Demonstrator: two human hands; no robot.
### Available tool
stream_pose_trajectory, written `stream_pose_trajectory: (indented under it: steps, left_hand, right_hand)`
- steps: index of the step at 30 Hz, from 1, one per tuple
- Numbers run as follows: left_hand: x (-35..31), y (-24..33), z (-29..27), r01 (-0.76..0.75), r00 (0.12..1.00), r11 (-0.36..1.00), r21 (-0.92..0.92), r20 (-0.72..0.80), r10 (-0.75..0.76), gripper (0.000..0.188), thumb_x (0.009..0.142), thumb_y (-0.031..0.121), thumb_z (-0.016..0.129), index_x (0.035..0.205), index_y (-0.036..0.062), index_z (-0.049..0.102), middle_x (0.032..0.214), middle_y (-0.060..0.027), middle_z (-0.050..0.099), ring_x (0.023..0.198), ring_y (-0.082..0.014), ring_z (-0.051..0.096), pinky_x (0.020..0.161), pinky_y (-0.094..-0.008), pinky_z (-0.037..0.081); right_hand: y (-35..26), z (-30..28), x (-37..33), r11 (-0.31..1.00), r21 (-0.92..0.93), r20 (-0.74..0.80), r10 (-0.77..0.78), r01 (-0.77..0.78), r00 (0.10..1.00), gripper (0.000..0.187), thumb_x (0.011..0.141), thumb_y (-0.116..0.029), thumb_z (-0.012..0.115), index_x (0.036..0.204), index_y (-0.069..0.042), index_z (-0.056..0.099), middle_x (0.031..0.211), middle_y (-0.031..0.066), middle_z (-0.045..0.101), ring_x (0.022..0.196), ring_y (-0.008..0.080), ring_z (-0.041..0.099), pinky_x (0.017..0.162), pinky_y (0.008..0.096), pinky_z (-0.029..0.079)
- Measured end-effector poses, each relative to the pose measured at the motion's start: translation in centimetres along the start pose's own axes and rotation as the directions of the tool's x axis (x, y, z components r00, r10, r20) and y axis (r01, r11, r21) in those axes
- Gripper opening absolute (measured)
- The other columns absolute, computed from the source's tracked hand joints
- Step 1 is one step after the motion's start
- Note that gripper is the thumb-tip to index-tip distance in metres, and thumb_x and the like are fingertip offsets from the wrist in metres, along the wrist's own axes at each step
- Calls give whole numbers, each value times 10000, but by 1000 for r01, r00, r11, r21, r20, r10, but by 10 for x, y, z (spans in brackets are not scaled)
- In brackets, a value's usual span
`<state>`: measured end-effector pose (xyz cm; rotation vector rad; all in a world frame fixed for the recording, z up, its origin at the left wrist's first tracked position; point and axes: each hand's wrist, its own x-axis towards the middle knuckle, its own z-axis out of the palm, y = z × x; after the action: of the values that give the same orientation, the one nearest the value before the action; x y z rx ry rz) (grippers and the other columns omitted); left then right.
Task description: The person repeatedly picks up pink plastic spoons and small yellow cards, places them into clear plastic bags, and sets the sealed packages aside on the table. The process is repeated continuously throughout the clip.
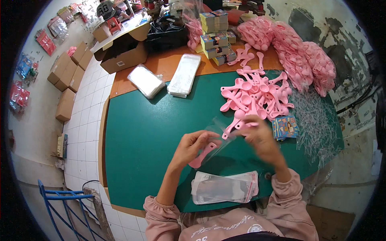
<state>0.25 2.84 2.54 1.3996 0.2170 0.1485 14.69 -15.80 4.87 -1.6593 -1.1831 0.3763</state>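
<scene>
My left hand (196, 145) is closed on a clear plastic bag (217, 127), which slants up to the right from its fingers. A pink measuring spoon (202, 156) shows just below those fingers; whether it lies inside the bag I cannot tell. My right hand (263, 141) is smeared by motion at the bag's right side. Pink spoon parts show at its fingertips, but its grip is unclear. Beside the bag's upper end is another pink spoon (234, 123). Beyond both hands rises a heap of pink spoons (257, 93).
Clear bags (225, 188) lie near me on the green table mat (138, 138). Colourful cards (285, 127) and loose clear plastic (315, 120) are at right. Farther back are two white packs (184, 75) (146, 81), card stacks (215, 40), bagged pink spoons (295, 56) and an open carton (124, 54).
</scene>
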Motion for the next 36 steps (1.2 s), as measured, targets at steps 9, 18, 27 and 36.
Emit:
stream_pose_trajectory:
  steps: [9, 18, 27, 36]
  left_hand:
    - [1, 8, -6, -16, 1000, 1000, 13, -4, 16, 265, 914, 172, 441, 1020, -34, 569, 888, -133, 637, 799, -160, 618, 697, -260, 495]
    - [2, 4, -4, 11, 1000, 998, 58, -16, -10, 242, 899, 117, 455, 997, -62, 586, 886, -141, 631, 830, -168, 615, 715, -270, 498]
    - [7, 5, 5, 47, 999, 994, 102, 19, -50, 252, 895, 142, 474, 987, -58, 597, 878, -134, 636, 790, -152, 615, 698, -260, 501]
    - [4, -4, -5, 64, 998, 988, 141, -6, -64, 248, 892, 158, 490, 940, -56, 606, 852, -113, 635, 744, -136, 611, 676, -245, 495]
  right_hand:
    - [64, -123, -62, 588, -353, -640, 416, -728, 646, 263, 732, -137, 616, 920, 42, 574, 810, 172, 586, 759, 318, 569, 706, 394, 437]
    - [-15, -86, -21, 547, -650, -528, 174, -528, 831, 137, 759, -82, 562, 850, 20, 567, 825, 211, 578, 747, 374, 560, 627, 426, 407]
    - [10, -130, -51, 483, -700, -550, 105, -526, 828, 129, 768, -88, 591, 866, -4, 586, 779, 133, 610, 638, 268, 590, 588, 334, 455]
    - [-34, -8, 9, 964, -54, -103, 253, -260, 962, 64, 790, -15, 575, 841, 11, 547, 695, 35, 579, 607, 62, 553, 510, 208, 451]
